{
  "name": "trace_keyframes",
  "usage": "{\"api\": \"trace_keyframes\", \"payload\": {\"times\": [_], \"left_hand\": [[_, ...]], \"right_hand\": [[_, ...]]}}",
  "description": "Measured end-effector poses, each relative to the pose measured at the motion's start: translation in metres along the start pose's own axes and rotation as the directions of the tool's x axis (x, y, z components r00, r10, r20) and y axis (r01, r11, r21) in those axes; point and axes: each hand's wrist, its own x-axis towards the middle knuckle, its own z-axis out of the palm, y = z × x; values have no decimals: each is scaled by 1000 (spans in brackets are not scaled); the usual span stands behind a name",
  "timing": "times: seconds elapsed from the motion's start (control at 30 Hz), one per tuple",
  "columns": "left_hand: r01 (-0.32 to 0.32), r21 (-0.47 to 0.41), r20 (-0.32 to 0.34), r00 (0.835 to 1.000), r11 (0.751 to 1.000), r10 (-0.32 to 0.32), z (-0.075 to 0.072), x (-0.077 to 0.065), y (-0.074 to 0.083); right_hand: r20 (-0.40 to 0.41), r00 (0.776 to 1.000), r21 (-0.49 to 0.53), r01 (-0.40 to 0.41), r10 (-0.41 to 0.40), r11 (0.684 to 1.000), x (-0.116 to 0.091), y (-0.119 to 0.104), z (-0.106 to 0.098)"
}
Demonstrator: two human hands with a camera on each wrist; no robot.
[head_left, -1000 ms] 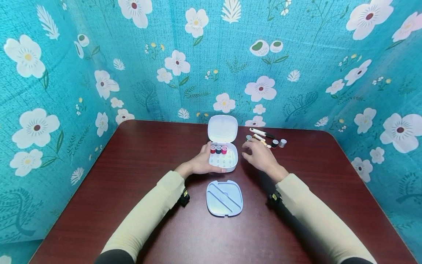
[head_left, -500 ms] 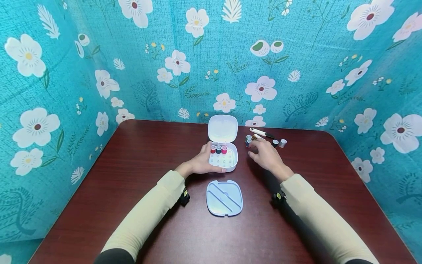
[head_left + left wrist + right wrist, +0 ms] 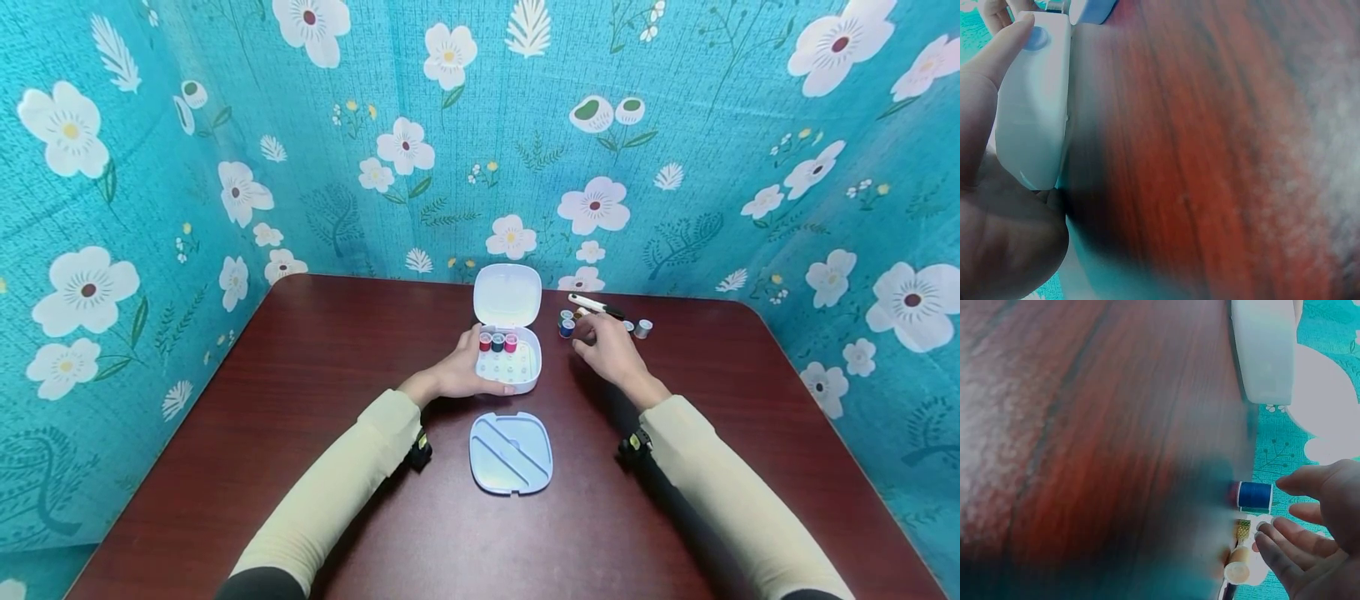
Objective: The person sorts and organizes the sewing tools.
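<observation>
Your left hand grips the white box, its lid raised, with the thumb across its front; three spools, red, dark and pink, stand in the back row inside. Your right hand holds nothing that shows, its fingers loosely bent and parted just beside the blue spool on the table; the pale blue panel lies flat in front of the box.

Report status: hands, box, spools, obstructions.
Left hand gripping open box, three spools inside. Right hand beside blue spool, no hold visible. Pale tray on box's near side, apparently not blocking.
</observation>
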Motion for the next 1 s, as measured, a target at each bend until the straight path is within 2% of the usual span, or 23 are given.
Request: {"api": "trace_keyframes", "payload": {"times": [0.3,0.63,1.0], "left_hand": [[-1,7,3,1000,1000,1,0,1,0],[-3,-11,1,1000,1000,3,1,-1,-1],[-6,-4,-4,1000,1000,6,1,1,-2]], "right_hand": [[-33,996,109,-75,79,991,8,5,7],[-61,981,170,-171,183,971,15,4,18],[-69,965,211,-236,255,949,23,3,25]]}}
